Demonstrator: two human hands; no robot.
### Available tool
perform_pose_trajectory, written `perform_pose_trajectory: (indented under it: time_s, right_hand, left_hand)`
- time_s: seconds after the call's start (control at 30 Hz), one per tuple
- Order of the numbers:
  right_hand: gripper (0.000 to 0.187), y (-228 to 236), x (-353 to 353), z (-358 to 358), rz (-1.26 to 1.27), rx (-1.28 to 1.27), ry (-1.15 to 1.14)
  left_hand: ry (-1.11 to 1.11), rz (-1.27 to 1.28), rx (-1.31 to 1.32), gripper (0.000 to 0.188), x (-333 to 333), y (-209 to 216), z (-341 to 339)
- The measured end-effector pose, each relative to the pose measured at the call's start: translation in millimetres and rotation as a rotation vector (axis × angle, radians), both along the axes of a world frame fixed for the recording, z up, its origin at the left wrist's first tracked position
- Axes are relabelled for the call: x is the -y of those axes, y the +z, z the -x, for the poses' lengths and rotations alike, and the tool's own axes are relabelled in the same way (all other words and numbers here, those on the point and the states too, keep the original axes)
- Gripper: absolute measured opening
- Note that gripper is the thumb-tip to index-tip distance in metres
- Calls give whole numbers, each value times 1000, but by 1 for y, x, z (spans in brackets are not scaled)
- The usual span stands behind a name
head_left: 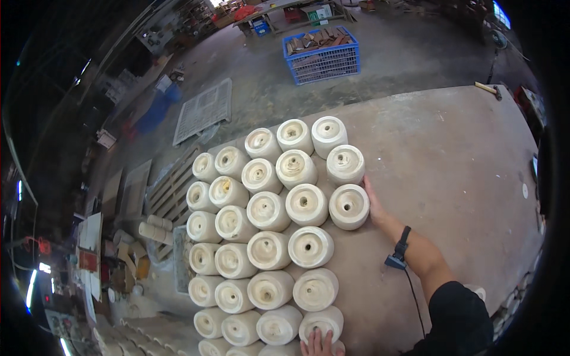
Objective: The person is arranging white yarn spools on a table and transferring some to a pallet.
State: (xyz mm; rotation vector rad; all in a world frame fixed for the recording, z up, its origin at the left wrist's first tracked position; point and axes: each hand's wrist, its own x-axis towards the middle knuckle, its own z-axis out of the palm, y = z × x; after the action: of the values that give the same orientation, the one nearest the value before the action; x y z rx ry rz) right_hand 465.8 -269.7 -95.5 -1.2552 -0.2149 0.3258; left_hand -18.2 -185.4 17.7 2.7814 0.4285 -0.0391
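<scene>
Pale cylinders stand close together in uneven rows on the left part of the table (442, 172), their round tops hollowed and many with a dark hole in the middle. The right hand (372, 203) is around mid-depth of the table, laid along the right side of the outer cylinder (349, 207). Its fingers run up beside the next cylinder (345, 166), toward the table's far edge. The thumb is hidden, so I cannot tell whether this hand is clamped on anything. The left hand (319, 345), toward the near side of the table, has its fingers over the top of the near cylinder (321, 322) — the frame cuts the hand off, and I cannot tell whether it grips.

On the right wrist, over the table, sits a black strap (403, 241) with a small device and a cable (414, 296); a dark sleeve (457, 317) covers the upper part of that arm.

A hammer (490, 89) lies at the table's far right corner. Beyond the table's far edge, a blue crate (325, 66) holds wood scraps (317, 40). A grey grid panel (205, 113) lies past its far left side — and a pallet (172, 188) is left of the table.
</scene>
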Motion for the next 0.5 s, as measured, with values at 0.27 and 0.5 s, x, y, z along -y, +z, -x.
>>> perform_pose_trajectory:
  time_s: [0.27,0.5]
  right_hand:
    - [81,-33,17,-22,170,211,326]
    - [79,-25,18,0,120,52,166]
  left_hand:
    - [29,-37,-79,65,2,2,0]
    - [-1,-41,-100,68,2,2,2]
